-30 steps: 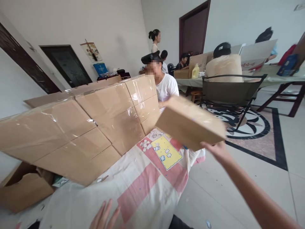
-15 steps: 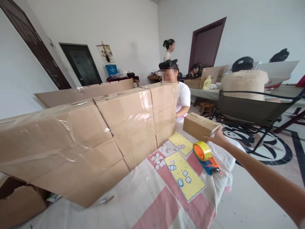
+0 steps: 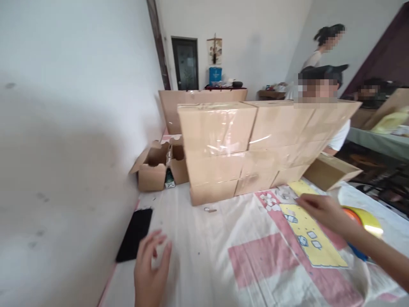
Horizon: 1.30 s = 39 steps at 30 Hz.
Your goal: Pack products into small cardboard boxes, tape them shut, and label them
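My left hand (image 3: 151, 268) rests on the white and pink cloth (image 3: 223, 230), fingers spread, empty, just right of a black phone (image 3: 134, 233). My right hand (image 3: 319, 209) hovers over the yellow sticker sheet (image 3: 306, 232), fingers loosely stretched, holding nothing I can see. A tape dispenser with a yellow roll (image 3: 364, 219) lies just right of that hand. A single small cardboard box (image 3: 330, 170) sits on the cloth beyond it. A wall of stacked, taped cardboard boxes (image 3: 249, 145) stands across the table.
Open small cartons (image 3: 156, 166) sit by the white wall (image 3: 64, 128) at left. A person in a white shirt (image 3: 338, 136) sits behind the box stack, and another person (image 3: 316, 55) stands further back. A green-covered table (image 3: 377, 143) is at right.
My right hand let go of the small box, now lying on the cloth, and drew back over the sticker sheet. The view swung left, showing the wall, phone and open cartons.
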Tool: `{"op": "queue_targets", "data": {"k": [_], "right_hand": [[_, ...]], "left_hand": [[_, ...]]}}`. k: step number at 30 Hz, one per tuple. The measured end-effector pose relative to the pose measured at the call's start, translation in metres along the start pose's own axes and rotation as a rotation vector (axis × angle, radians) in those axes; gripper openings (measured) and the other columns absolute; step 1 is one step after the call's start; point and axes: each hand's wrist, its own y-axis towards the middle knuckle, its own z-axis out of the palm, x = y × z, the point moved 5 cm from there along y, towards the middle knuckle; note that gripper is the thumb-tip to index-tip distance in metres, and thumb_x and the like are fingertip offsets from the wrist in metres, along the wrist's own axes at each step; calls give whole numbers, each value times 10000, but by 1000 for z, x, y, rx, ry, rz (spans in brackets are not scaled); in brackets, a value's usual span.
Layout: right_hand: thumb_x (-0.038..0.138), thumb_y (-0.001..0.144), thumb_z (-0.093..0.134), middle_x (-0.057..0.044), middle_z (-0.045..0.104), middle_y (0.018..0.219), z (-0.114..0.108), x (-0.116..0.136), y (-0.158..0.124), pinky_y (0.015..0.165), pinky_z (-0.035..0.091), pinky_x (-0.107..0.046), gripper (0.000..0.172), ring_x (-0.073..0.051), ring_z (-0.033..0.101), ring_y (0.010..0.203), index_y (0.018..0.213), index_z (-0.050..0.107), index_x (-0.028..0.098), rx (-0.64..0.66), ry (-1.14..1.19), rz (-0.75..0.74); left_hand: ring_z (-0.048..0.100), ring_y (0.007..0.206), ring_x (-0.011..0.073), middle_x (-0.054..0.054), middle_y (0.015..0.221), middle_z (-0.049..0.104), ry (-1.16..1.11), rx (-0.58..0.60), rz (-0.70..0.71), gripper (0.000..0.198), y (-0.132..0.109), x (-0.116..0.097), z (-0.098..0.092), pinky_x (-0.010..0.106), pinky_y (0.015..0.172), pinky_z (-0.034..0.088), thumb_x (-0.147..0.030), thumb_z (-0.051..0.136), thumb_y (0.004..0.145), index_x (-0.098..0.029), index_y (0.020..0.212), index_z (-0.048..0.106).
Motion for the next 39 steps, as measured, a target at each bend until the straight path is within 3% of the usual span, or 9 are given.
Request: {"op": "queue_targets", "data": {"k": [4,8,11,14,20,24,29,33,39], "right_hand": [[375,929,628,-82,734,881,157,159,-30,573,496,-331,206,-188,609,613,1053,733,248,444,406,-202],[185,856,650,-124,682,1267,292,286,1,865,575,-401,474,-247,688,946,1328,635,232,439,433,-137],[167,944,512,-208,354,1605,361,326,40,1119,438,-476,622,-317,518,1348,1556,402,159,397,354,-31],[231,1035,372,-204,155,1664,402,330,60,1101,429,-525,624,-339,516,1346,1640,225,263,402,217,54],[352,1091,284,-148,466,1318,429,328,81,929,503,-472,507,-274,642,1053,1596,274,400,415,-117,-47],[367,1086,340,-130,499,1203,434,325,105,924,493,-503,420,-267,651,996,1490,428,290,363,-60,-35],[351,1034,451,-106,552,1177,433,322,105,955,499,-519,388,-285,646,1048,1408,475,250,316,175,-90],[378,942,577,-61,623,1108,411,309,65,846,568,-401,415,-239,684,973,1327,466,271,488,729,248],[219,734,686,-5,624,855,339,273,-73,683,601,-352,362,-248,758,789,1064,539,198,999,1392,678]], "left_hand": [[604,1215,264,190,1430,498,-108,-327,-167,567,94,2,-21,428,896,591,-513,580,935,-195,1389,460],[314,1523,369,299,1586,311,16,-360,-299,977,172,16,12,564,1176,400,-558,653,866,-59,1562,183],[234,1547,436,309,1656,182,94,-328,-371,1174,203,45,48,623,1206,323,-523,786,754,-67,1604,117],[277,1535,407,257,1660,241,234,-394,-366,1198,215,77,70,559,1244,287,-524,831,693,-106,1612,186],[310,1523,329,208,1607,329,301,-506,-186,1119,225,110,83,445,1284,234,-576,724,777,-104,1616,153],[220,1555,365,198,1631,256,248,-465,-196,1155,232,110,85,526,1301,145,-523,729,781,-126,1619,41],[281,1503,305,222,1577,315,234,-491,-194,1111,222,96,76,445,1296,189,-470,753,743,-20,1567,159],[303,1489,315,234,1559,343,236,-543,-196,1139,197,62,49,439,1284,218,-341,790,673,-51,1575,159],[282,1523,310,195,1616,288,134,-517,-165,1183,106,-1,-14,462,1234,359,-314,797,667,-171,1619,111]]}}
